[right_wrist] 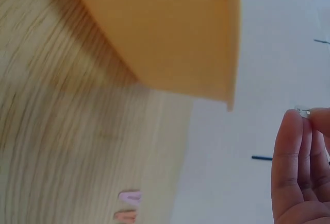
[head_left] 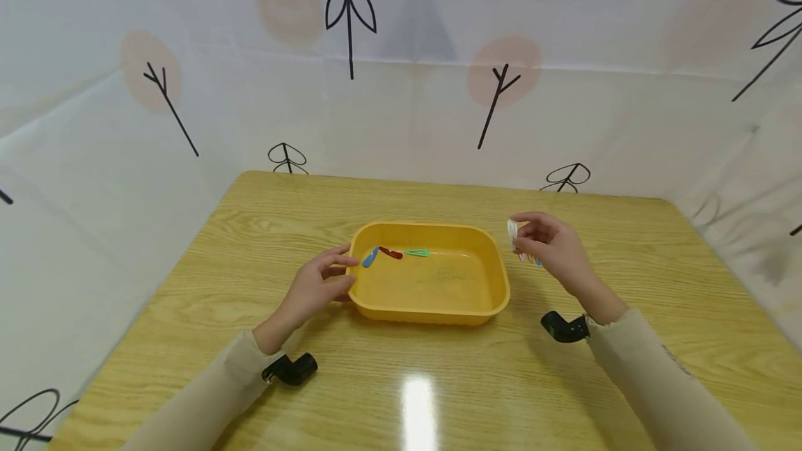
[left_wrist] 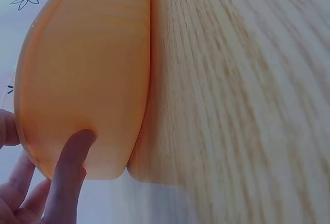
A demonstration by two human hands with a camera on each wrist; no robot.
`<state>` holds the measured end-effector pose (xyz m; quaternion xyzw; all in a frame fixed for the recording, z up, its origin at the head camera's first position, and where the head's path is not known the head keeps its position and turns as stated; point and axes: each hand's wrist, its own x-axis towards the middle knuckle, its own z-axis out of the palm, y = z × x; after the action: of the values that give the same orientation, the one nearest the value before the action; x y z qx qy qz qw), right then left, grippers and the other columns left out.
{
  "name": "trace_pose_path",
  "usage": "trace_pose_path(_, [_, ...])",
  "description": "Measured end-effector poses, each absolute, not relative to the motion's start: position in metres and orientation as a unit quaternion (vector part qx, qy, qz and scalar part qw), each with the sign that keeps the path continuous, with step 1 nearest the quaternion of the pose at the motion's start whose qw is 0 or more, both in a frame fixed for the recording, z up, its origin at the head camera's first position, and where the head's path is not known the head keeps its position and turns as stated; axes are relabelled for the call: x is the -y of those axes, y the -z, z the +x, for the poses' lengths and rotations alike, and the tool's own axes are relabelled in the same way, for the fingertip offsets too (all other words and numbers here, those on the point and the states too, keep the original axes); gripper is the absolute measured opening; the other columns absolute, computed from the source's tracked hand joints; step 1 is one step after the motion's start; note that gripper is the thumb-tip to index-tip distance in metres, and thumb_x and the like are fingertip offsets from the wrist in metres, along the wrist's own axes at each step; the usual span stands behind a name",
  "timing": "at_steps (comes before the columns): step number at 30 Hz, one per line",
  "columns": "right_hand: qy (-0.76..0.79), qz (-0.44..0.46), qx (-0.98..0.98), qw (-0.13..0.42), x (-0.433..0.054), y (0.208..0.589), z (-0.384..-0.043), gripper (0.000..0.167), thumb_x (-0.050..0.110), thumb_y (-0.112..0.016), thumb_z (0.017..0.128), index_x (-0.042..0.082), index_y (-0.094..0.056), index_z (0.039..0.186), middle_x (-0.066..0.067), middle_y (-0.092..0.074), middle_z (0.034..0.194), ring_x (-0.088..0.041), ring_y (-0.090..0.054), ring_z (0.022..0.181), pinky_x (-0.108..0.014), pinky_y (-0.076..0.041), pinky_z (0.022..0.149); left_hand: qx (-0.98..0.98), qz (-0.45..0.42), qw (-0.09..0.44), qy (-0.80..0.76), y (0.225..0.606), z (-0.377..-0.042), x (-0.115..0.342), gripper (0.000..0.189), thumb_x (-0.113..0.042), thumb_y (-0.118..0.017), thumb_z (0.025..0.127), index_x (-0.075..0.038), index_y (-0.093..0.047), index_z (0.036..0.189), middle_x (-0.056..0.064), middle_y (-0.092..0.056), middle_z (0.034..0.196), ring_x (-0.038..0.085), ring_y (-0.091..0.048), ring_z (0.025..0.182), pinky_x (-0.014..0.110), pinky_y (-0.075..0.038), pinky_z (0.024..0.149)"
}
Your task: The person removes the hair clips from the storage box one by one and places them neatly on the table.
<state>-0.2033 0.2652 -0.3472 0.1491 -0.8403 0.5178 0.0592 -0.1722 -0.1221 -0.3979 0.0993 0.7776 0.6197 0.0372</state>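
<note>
It looks like a screened-off work nook, with pale cloth printed with black line-drawn plants [head_left: 413,117] enclosing a yellowish wood-grain desk [head_left: 351,381].

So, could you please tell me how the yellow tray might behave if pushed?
The yellow tray is likely stiff, its walls holding their shape, and unlikely to tip, being broad and low. It may slide easily, as the tabletop looks glossy.

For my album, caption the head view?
Left fingers hold a yellow tray of three clips; right fingers pinch a white clip.
</note>
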Motion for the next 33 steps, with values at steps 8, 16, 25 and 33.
trace_pose_path(8, [-0.520, 0.137, 0.840, 0.066, -0.289, 0.356, -0.205, 0.038, 0.007, -0.060, 0.091, -0.005, -0.050, 0.126, -0.012, -0.056, 0.092, -0.014, -0.061, 0.076, -0.021, -0.054, 0.067, -0.784, 0.099, 0.040, -0.612, 0.396, -0.172, 0.123, 0.031, -0.004, -0.065, 0.085, 0.005, -0.061, 0.115, 0.010, -0.035, 0.145, 0.036, -0.050, 0.114, 0.038, -0.057, 0.068])
trace_pose_path(16, [-0.491, 0.116, 0.859, 0.085, -0.313, 0.363, -0.210, 0.038, 0.009, -0.057, 0.093, -0.004, -0.049, 0.128, -0.006, -0.054, 0.091, -0.009, -0.059, 0.075, -0.020, -0.054, 0.067, -0.783, 0.104, 0.038, -0.613, 0.396, -0.173, 0.123, 0.030, -0.004, -0.065, 0.085, 0.004, -0.062, 0.114, 0.008, -0.036, 0.145, 0.035, -0.051, 0.114, 0.039, -0.057, 0.068])
trace_pose_path(25, [-0.529, 0.104, 0.840, 0.058, -0.342, 0.375, -0.214, 0.031, 0.001, -0.055, 0.092, 0.015, -0.055, 0.120, -0.003, -0.055, 0.089, -0.007, -0.059, 0.076, -0.022, -0.054, 0.070, -0.783, 0.101, 0.038, -0.613, 0.396, -0.172, 0.123, 0.030, -0.003, -0.065, 0.085, 0.007, -0.062, 0.114, 0.012, -0.036, 0.144, 0.037, -0.050, 0.114, 0.039, -0.057, 0.070])
trace_pose_path(33, [-0.528, 0.082, 0.844, 0.040, -0.366, 0.382, -0.217, 0.029, 0.000, -0.056, 0.091, 0.011, -0.055, 0.118, 0.001, -0.056, 0.086, -0.007, -0.060, 0.075, -0.024, -0.055, 0.069, -0.781, 0.096, 0.044, -0.615, 0.396, -0.172, 0.123, 0.031, -0.004, -0.065, 0.086, 0.007, -0.061, 0.115, 0.011, -0.035, 0.145, 0.037, -0.049, 0.115, 0.039, -0.057, 0.070])
